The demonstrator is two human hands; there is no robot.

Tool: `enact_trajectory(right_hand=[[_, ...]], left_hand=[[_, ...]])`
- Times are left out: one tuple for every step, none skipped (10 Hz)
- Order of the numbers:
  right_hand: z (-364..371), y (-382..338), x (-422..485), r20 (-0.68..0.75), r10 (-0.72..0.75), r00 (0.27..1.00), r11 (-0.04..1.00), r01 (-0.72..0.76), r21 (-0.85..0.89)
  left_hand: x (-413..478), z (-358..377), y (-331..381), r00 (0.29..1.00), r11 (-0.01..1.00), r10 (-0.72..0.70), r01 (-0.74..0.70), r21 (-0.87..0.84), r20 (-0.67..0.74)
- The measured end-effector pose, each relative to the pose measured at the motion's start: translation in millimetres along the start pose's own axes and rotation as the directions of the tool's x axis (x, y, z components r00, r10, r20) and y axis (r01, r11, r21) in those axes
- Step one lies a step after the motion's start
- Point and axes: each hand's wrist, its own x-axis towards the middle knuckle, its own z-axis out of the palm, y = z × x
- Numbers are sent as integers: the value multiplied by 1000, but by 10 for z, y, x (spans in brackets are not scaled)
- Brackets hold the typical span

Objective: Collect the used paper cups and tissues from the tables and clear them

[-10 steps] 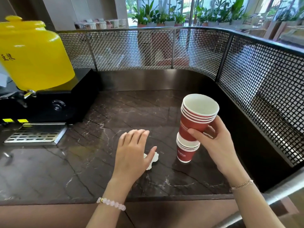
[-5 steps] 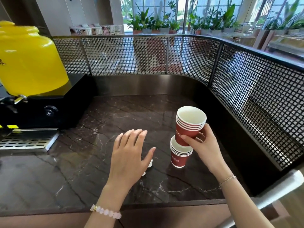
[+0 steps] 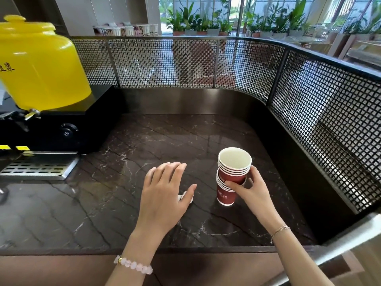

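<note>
Head view: red cups [image 3: 234,172] are standing stacked on the desk [image 3: 103,203], the right hand [image 3: 251,188] curling its fingers [image 3: 233,184] round the upper ones. Just left of the cups, a tissue [image 3: 185,198] is lying half hidden under the left hand [image 3: 165,193], whose fingers are reaching out straight, nearly together.

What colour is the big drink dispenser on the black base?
The drink dispenser is bright yellow, seen in the head view.

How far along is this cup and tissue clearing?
Already done: nesting into two stacks. The right hand grips the upper stack, its base inside the lower stack on the counter. The left hand hovers open over the tissue, not yet picked up. Carrying it all away remains.
</note>
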Motion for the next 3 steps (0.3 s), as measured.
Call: enact_trajectory(right_hand=[[2, 9, 6, 23, 14, 1000, 1000, -14, 16], [-6, -20, -7, 52, 27, 998, 999, -25, -34], [-47, -82, -27, 4, -26, 1000, 993, 26, -114]], left_hand=[[-12, 1, -2, 1000, 1000, -1, 1, 2, 16], [-10, -33, 4, 1000, 1000, 0, 1, -19, 20], [-5, -44, 19, 1000, 1000, -5, 5, -14, 4]])
